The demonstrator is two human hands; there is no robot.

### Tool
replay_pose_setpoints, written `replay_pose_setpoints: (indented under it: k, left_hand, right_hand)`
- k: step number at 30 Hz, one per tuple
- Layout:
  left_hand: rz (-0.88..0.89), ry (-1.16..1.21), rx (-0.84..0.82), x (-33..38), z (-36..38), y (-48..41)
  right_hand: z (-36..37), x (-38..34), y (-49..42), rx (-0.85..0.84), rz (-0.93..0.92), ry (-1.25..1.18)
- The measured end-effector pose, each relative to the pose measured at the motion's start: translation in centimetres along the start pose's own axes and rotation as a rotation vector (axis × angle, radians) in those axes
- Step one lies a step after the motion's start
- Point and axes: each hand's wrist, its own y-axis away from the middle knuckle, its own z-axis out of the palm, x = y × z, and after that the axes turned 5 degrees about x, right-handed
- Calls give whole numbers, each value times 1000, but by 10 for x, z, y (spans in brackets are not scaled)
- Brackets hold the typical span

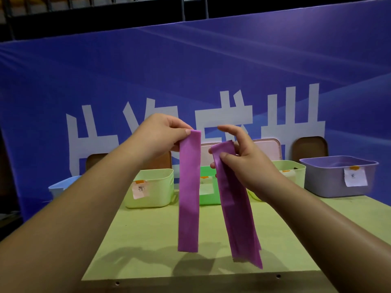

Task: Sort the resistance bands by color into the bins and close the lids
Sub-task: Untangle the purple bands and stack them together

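The left purple band [189,193] hangs straight down as a flat, smooth strip, and the left hand [163,134] pinches its top end between thumb and curled fingers. The right purple band [237,208] hangs beside it, apart from it and a little tilted. It looks darker and seems to lie in several layers, with uneven lower ends. The right hand [239,153] grips it near the top with thumb and fingers, while the index finger is lifted. Both bands are in the air above the table [148,240], in front of the row of bins. Both look thin and limp.

As I judge it, the task is in the sorting step and far from finished. These 2 bands are not yet in a bin, and their color fits the lilac bin [330,182] at the right end of the row. The other bins are a blue bin [61,187], a pale green bin [160,187], a bright green bin [208,187] and a second pale green bin [296,172]. I cannot see what lies inside the bins from here. All 5 bins stand open. A pink lid [268,149] and a brown lid [310,146] lean behind them against the banner [190,60], so closing the lids is left to do.
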Motion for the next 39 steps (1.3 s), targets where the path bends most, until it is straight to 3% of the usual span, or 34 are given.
replay_pose_setpoints:
  k: [14, 21, 29, 39]
  left_hand:
    - [-7, 38, -8, -1, -11, 1]
    - [-49, 143, -29, -7, -2, 5]
    - [-100, 237, -104, -3, 1, 16]
    - [-153, 284, -199, -5, 2, 20]
  right_hand:
    - [11, -12, 0, -12, 206, -279]
    - [9, -23, -4, -42, 144, -425]
    - [12, -25, -6, -109, 82, -294]
    - [23, -13, -1, -57, 77, -281]
